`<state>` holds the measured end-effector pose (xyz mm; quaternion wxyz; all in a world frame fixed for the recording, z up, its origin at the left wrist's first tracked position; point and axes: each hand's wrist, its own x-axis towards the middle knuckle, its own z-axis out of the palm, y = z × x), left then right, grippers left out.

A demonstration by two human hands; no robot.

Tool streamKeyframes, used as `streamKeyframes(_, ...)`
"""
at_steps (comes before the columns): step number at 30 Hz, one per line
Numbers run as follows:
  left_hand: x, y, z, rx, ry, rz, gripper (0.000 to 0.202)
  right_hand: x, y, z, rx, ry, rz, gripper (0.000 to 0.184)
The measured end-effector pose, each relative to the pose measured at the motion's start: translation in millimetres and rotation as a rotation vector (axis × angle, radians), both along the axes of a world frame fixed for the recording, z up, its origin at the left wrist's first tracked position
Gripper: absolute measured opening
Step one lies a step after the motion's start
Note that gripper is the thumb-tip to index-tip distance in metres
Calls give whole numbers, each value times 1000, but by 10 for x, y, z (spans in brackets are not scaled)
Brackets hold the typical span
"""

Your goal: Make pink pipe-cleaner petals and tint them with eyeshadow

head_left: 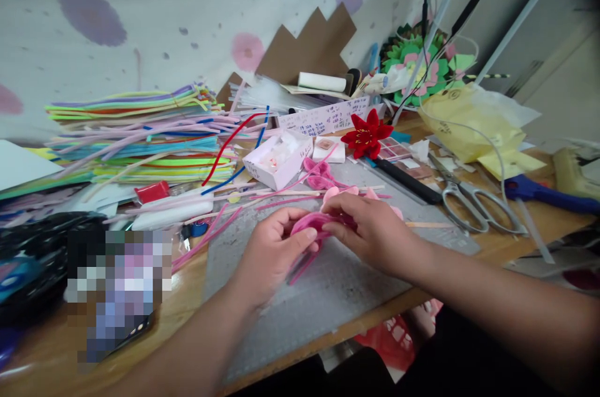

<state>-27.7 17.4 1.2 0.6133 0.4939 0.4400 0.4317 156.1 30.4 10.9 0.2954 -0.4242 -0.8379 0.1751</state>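
Both my hands meet over a grey cutting mat [337,284] at the table's middle. My left hand [274,247] is closed, thumb pressed on a bent pink pipe cleaner [312,225]. My right hand [370,225] pinches the same pink pipe cleaner from the right side. One end of the pipe cleaner trails down onto the mat below my left thumb. More pink pipe-cleaner loops [319,175] lie just beyond my hands.
A tall stack of coloured pipe cleaners [140,134] fills the left. A white box [276,162], a red pipe-cleaner flower [368,134], scissors [473,200], a yellow bag [473,119] and a blue-handled tool [548,194] lie around. A phone [117,297] rests at front left.
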Motion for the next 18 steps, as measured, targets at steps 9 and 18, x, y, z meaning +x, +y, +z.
streamKeyframes(9, 59, 1, -153, 84, -156, 284, 16, -272, -27, -208, -289, 155, -17, 25)
streamKeyframes(18, 55, -8, -75, 26, -213, 371, 25, -441, -67, -212, -518, 235, 199, 28)
